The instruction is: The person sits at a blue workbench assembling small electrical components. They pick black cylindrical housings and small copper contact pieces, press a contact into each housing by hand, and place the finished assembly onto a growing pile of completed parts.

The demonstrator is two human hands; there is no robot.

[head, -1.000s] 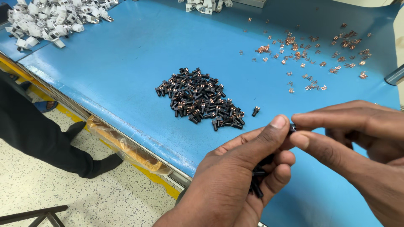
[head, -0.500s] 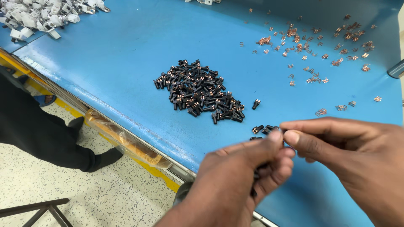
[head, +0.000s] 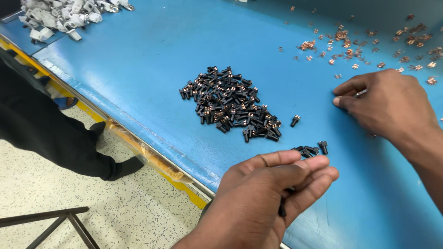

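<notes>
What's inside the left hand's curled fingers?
The left hand is closed around small black plastic parts; only a dark sliver shows between fingers and palm. How many it holds is hidden. A few more black parts lie on the blue table just beyond its fingertips.

Curled fingers of the left hand hide most of the small black parts they hold, and the right hand covers whatever lies beneath its palm.
</notes>
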